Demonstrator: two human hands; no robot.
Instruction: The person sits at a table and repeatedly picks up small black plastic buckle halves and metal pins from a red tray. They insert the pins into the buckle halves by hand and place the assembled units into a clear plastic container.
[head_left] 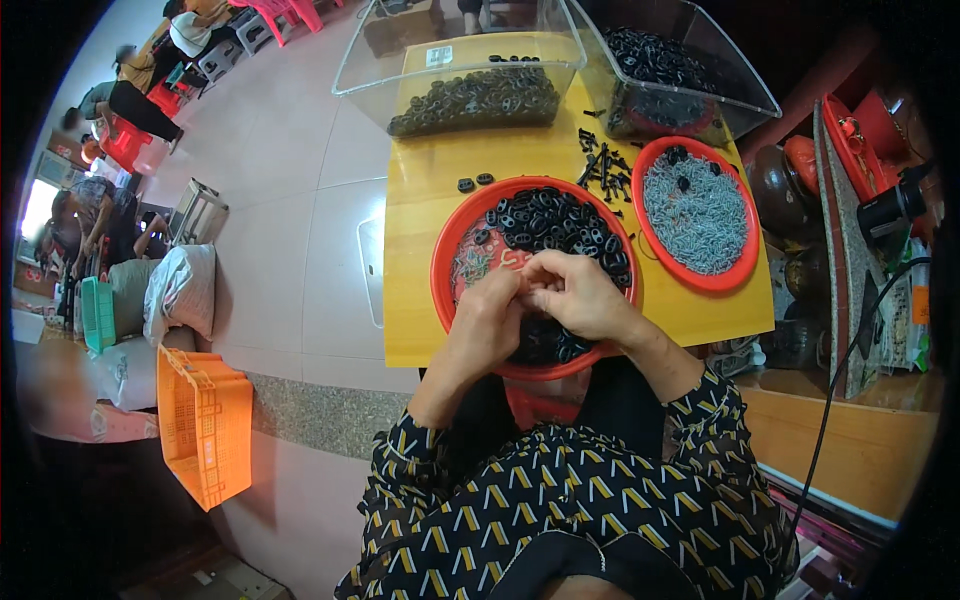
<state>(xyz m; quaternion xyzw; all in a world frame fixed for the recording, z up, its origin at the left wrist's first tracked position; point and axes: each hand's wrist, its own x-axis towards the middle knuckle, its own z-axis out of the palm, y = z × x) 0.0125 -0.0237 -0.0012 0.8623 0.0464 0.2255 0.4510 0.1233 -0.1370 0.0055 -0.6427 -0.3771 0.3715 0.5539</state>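
Both hands meet above a round red tray (441, 262), fingertips pressed together. My left hand (490, 308) and my right hand (583, 292) are closed, and whatever lies between the fingers is too small or hidden to make out. Under and around them, the tray holds a heap of black oval plastic pieces with holes (560, 222). Small metal screws (470, 262) are scattered on its left side. To the right, a second red tray (645, 166) is filled with silvery screws (697, 215), with a few black pieces on top.
Clear plastic bins of black parts (480, 100) stand along the yellow table's (412, 330) far side. Loose black slim parts (607, 172) lie between the trays. An orange crate (215, 430) and white sacks (182, 292) sit on the floor at left. Other people are farther off.
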